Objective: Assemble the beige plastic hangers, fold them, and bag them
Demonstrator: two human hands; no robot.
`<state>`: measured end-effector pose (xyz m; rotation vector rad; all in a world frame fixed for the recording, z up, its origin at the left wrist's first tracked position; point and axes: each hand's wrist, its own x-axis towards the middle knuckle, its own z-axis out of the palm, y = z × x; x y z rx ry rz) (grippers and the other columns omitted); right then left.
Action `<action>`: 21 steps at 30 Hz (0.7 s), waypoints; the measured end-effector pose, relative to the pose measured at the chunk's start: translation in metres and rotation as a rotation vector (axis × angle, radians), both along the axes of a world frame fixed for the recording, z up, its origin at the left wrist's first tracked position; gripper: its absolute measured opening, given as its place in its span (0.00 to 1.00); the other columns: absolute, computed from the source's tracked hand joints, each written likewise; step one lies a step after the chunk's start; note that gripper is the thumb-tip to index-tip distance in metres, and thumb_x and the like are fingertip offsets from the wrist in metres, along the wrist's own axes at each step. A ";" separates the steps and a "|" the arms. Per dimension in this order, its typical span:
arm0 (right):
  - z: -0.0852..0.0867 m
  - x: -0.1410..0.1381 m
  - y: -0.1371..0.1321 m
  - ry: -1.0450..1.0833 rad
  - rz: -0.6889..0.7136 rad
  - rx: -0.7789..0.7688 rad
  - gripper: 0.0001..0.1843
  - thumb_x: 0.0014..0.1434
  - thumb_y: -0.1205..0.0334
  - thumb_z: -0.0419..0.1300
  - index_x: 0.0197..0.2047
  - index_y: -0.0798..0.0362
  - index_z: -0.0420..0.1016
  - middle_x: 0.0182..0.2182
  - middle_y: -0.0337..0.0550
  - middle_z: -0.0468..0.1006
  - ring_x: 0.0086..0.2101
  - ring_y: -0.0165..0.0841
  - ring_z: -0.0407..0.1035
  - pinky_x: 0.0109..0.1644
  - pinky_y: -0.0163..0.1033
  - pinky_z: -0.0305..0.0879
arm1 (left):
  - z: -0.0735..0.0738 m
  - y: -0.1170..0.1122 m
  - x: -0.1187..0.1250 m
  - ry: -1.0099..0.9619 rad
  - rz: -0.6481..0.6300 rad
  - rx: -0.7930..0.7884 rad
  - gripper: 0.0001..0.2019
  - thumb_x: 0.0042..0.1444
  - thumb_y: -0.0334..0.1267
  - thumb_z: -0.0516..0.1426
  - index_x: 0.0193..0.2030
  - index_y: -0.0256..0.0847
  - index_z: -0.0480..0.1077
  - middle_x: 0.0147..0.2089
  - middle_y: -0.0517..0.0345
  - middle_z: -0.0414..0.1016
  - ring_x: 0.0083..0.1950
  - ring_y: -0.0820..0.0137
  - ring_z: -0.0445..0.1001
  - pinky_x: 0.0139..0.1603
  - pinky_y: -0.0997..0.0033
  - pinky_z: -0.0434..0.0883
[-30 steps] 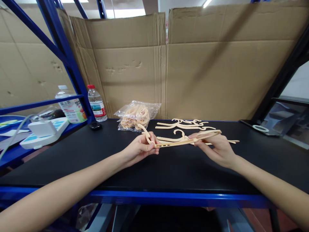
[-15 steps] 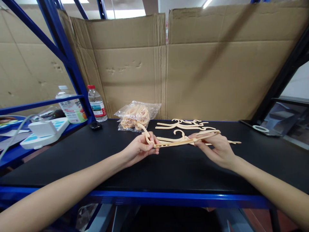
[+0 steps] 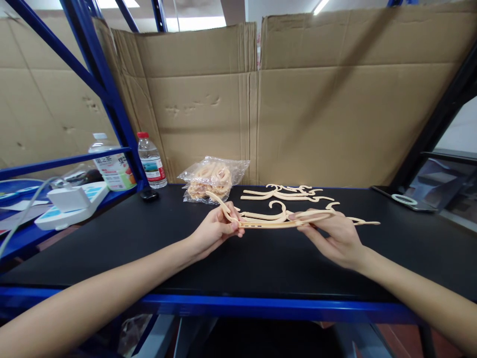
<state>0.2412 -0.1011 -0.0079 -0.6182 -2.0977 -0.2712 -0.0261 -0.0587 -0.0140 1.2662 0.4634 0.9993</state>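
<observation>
A beige plastic clothes hanger (image 3: 270,225) is stretched level between my two hands, above the black table. My left hand (image 3: 216,229) is closed on its left end, where a curved hook-like piece (image 3: 219,201) rises past the fingers. A row of small slots shows along the bar beside that hand. At the other end, my right hand (image 3: 339,236) pinches the hanger, and a long rounded part lies along its fingers. Just behind, more beige hanger pieces (image 3: 261,216) lie on the table, partly covered by my hands.
A clear bag of beige parts (image 3: 210,181) rests at the back, left of another group of hangers (image 3: 261,194). To the left are a red-capped water bottle (image 3: 152,161), a black object (image 3: 149,195) and a power strip (image 3: 70,209). A dark flat device (image 3: 413,201) lies right. Cardboard (image 3: 335,109) stands behind.
The hanger's right end has dropped slightly, so the bar is now nearly level. My right hand has lowered a little with it; my left hand keeps its hold.
</observation>
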 end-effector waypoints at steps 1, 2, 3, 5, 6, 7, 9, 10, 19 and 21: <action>0.000 -0.001 0.000 0.003 -0.007 0.001 0.10 0.61 0.70 0.56 0.44 0.51 0.74 0.41 0.43 0.80 0.41 0.34 0.75 0.44 0.39 0.73 | 0.000 0.000 0.000 0.002 0.013 0.007 0.13 0.44 0.27 0.65 0.26 0.35 0.62 0.29 0.61 0.71 0.27 0.75 0.72 0.31 0.75 0.71; 0.001 -0.001 -0.001 0.012 -0.015 0.000 0.09 0.61 0.70 0.56 0.43 0.51 0.74 0.41 0.43 0.80 0.41 0.34 0.75 0.44 0.38 0.73 | 0.000 0.000 0.001 0.005 0.023 0.011 0.13 0.44 0.28 0.66 0.26 0.35 0.62 0.30 0.60 0.72 0.28 0.74 0.72 0.32 0.75 0.71; 0.001 -0.002 -0.001 0.024 -0.024 -0.002 0.09 0.61 0.70 0.56 0.42 0.52 0.74 0.40 0.43 0.80 0.40 0.34 0.75 0.43 0.38 0.73 | -0.001 0.000 0.001 0.009 0.030 0.014 0.14 0.44 0.28 0.66 0.26 0.35 0.62 0.30 0.60 0.72 0.28 0.74 0.73 0.32 0.74 0.72; 0.003 -0.003 -0.002 0.052 -0.043 -0.013 0.08 0.61 0.70 0.56 0.40 0.53 0.74 0.39 0.44 0.81 0.39 0.33 0.75 0.42 0.37 0.73 | -0.001 0.001 0.001 0.016 0.049 0.024 0.14 0.43 0.29 0.67 0.26 0.34 0.63 0.32 0.58 0.73 0.29 0.73 0.74 0.32 0.74 0.73; 0.003 -0.004 -0.003 0.065 -0.052 -0.022 0.07 0.61 0.70 0.55 0.38 0.53 0.74 0.38 0.45 0.81 0.38 0.33 0.76 0.41 0.36 0.73 | -0.001 0.001 0.002 0.017 0.063 0.036 0.14 0.43 0.29 0.67 0.26 0.34 0.63 0.33 0.57 0.74 0.29 0.73 0.74 0.33 0.74 0.73; 0.004 -0.004 -0.003 0.075 -0.062 -0.035 0.07 0.61 0.69 0.55 0.36 0.53 0.74 0.38 0.45 0.81 0.37 0.33 0.76 0.40 0.36 0.73 | -0.001 0.001 0.002 0.018 0.078 0.053 0.14 0.43 0.30 0.67 0.26 0.34 0.63 0.34 0.56 0.74 0.30 0.73 0.75 0.33 0.75 0.73; 0.004 -0.006 -0.005 0.090 -0.085 -0.069 0.07 0.62 0.68 0.54 0.34 0.53 0.73 0.36 0.45 0.81 0.34 0.33 0.75 0.37 0.35 0.72 | -0.001 0.001 0.002 0.022 0.105 0.087 0.15 0.43 0.30 0.67 0.26 0.33 0.63 0.35 0.55 0.74 0.31 0.73 0.75 0.34 0.76 0.73; 0.004 -0.006 -0.005 0.107 -0.099 -0.093 0.07 0.62 0.67 0.54 0.35 0.53 0.73 0.34 0.44 0.80 0.32 0.32 0.75 0.34 0.35 0.72 | 0.000 0.001 0.002 0.028 0.112 0.100 0.15 0.43 0.30 0.67 0.26 0.33 0.63 0.35 0.55 0.74 0.31 0.73 0.76 0.35 0.76 0.74; 0.009 0.011 0.013 0.402 -0.228 -0.468 0.13 0.62 0.52 0.54 0.37 0.53 0.70 0.22 0.37 0.70 0.17 0.26 0.63 0.19 0.31 0.59 | -0.003 -0.013 0.005 0.559 -0.130 0.250 0.12 0.54 0.41 0.60 0.28 0.35 0.64 0.34 0.52 0.74 0.31 0.70 0.74 0.32 0.70 0.74; 0.005 0.012 0.019 0.330 -0.245 -0.518 0.14 0.62 0.51 0.53 0.35 0.53 0.71 0.22 0.36 0.70 0.16 0.26 0.62 0.19 0.32 0.58 | -0.002 -0.022 0.006 0.683 -0.166 0.590 0.08 0.55 0.38 0.58 0.29 0.36 0.66 0.34 0.51 0.75 0.34 0.68 0.74 0.35 0.69 0.73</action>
